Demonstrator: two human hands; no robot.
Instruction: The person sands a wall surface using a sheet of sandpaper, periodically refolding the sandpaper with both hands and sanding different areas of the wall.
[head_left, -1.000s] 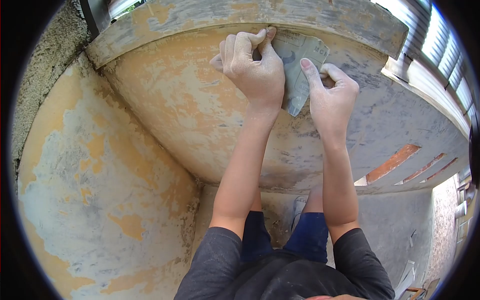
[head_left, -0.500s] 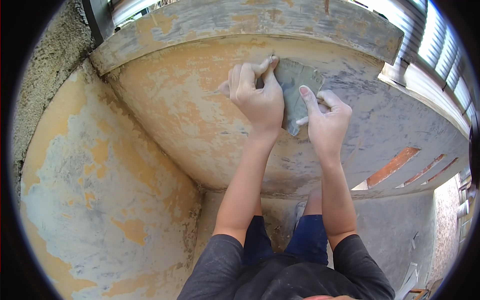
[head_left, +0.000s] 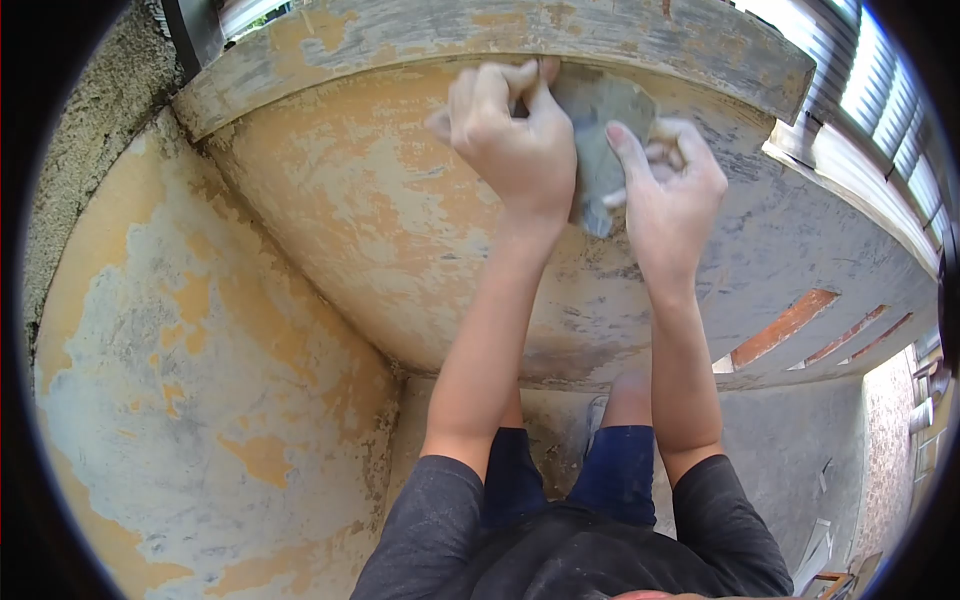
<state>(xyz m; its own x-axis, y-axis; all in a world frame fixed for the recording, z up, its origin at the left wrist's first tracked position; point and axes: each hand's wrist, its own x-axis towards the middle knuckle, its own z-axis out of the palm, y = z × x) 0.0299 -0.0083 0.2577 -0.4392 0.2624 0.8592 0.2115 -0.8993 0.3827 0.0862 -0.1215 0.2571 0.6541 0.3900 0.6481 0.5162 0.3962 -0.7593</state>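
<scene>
A creased grey-green sheet of sandpaper (head_left: 597, 130) lies against the upper part of the patchy wall (head_left: 380, 190), just under the ledge. My left hand (head_left: 510, 135) is closed at the sheet's left edge, with the thumb and index finger meeting near its top corner. At the right edge my right hand (head_left: 680, 190) is closed too, its thumb laid over the sheet and its other fingers curled. Pale dust coats both hands. Motion blurs the fingers and the sheet somewhat.
A worn ledge (head_left: 450, 50) juts out along the wall's top. Another peeling wall (head_left: 180, 380) meets it at the left corner. Slots with orange-red insides (head_left: 785, 328) cut through the wall at lower right. Loose scraps lie on the concrete floor (head_left: 770, 460).
Both hands and the sandpaper have moved up the wall, closer to the ledge. My right hand has also shifted slightly right. The view itself has tilted a little.
</scene>
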